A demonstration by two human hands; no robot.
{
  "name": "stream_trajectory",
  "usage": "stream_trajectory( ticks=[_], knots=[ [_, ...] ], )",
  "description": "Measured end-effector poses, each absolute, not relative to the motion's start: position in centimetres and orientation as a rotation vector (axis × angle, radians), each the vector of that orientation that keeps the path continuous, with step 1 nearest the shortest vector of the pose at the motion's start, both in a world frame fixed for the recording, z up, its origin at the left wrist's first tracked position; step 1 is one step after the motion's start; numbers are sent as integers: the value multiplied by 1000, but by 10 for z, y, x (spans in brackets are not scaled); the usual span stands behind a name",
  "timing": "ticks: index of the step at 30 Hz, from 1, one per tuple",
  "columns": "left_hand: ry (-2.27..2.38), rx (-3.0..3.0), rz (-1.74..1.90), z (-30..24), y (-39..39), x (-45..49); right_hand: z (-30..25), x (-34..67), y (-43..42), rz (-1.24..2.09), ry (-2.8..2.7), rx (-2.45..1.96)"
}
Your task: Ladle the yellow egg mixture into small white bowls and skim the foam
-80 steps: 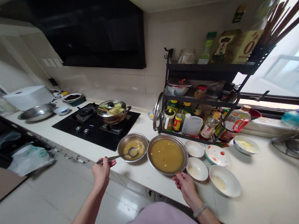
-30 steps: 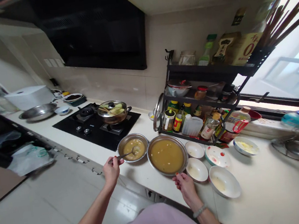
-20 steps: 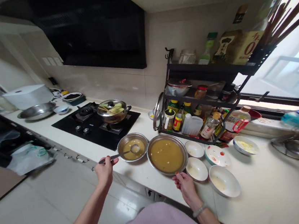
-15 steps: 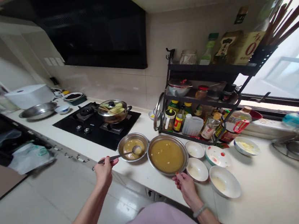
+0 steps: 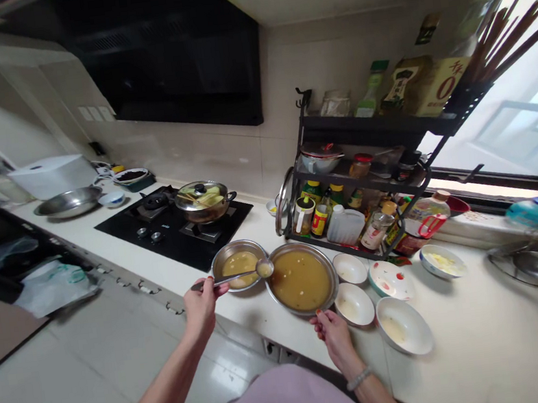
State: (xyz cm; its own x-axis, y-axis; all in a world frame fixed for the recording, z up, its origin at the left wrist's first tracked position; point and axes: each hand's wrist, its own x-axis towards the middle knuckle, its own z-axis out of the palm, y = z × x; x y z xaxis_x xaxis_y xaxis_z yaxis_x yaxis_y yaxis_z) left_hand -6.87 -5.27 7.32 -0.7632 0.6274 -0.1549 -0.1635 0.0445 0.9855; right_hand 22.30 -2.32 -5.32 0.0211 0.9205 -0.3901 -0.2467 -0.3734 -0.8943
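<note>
My left hand [image 5: 202,308] is closed around the dark handle of a ladle [image 5: 264,268]. The ladle's bowl, with some liquid in it, hangs where the rims of two metal bowls meet. To the left is the smaller metal bowl [image 5: 239,263], holding cloudy yellowish liquid. The larger metal bowl [image 5: 303,279] beside it is filled with a browner liquid with pale bits floating in it. At that bowl's near rim, my right hand [image 5: 333,337] has its thumb and fingers pinched on the edge.
Right of the large bowl are several white bowls [image 5: 354,305] with residue. A black rack [image 5: 364,180] of bottles and jars stands behind them. A lidded pot [image 5: 203,203] sits on the black gas hob [image 5: 119,223] at the left. A wide metal pan [image 5: 69,203] lies further left.
My left hand has moved right, lifting the ladle from the smaller bowl's liquid and carrying it to the large bowl's left rim. My right hand stays at the near rim.
</note>
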Motion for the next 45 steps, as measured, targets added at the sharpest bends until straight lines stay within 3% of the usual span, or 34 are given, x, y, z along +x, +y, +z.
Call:
stream_trajectory(
  ticks=[14, 20, 27, 39, 45],
  knots=[
    [1574, 1718, 1497, 54, -82, -18, -52, 223, -23, 1528, -768, -1325],
    [1886, 1159, 1716, 46, -69, -56, -54, 224, -22, 1535, -785, -1335],
    [2187, 1035, 1624, 18, -66, -103, -55, 225, -22, 1548, -770, -1327],
    [2005, 295, 1836, 10, -50, -112, -55, 224, -21, 1533, -772, -1328],
    [2002, 357, 1875, 16, -50, -117, -55, 224, -21, 1534, -768, -1331]
  ],
)
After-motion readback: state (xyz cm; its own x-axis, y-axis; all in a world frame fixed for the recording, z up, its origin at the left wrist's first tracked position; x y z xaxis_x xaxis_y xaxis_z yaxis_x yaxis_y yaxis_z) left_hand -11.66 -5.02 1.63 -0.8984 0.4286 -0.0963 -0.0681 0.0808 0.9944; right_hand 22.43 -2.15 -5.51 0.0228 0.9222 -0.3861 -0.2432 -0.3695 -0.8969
